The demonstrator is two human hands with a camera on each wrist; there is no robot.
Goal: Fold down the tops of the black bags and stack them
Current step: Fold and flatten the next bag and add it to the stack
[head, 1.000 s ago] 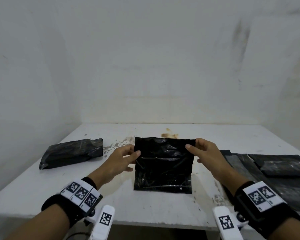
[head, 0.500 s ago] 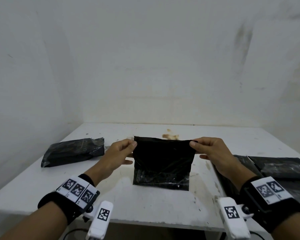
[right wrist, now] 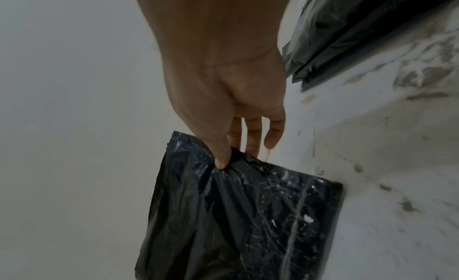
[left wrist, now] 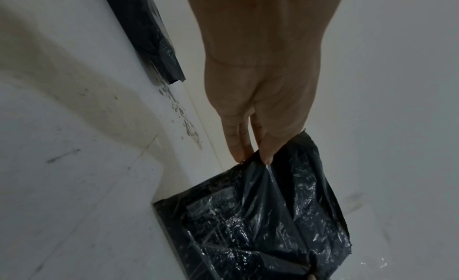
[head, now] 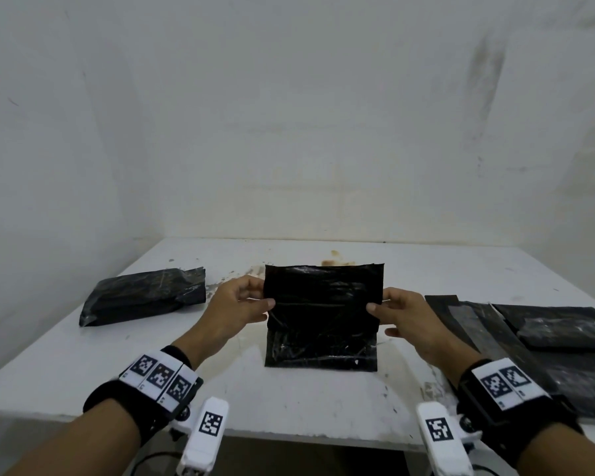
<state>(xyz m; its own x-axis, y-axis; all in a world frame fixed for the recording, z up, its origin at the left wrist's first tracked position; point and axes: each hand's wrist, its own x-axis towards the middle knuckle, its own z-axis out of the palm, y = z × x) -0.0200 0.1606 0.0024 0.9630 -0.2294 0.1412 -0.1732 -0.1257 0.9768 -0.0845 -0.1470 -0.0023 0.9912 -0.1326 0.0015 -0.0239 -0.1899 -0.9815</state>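
Note:
A black plastic bag stands in the middle of the white table, its base on the surface and its top flap raised. My left hand pinches the bag's left edge between thumb and fingers, as the left wrist view shows on the bag. My right hand pinches the right edge, seen too in the right wrist view on the bag. A folded black bag lies flat at the left. Several flat black bags lie at the right.
White walls close in behind and on both sides of the table. A brown stain marks the table behind the held bag. The table's front edge runs just before my wrists.
The bag's top, held up and taut half a second ago, has come down lower toward me. Both hands have dropped from the top corners' height to mid-bag level.

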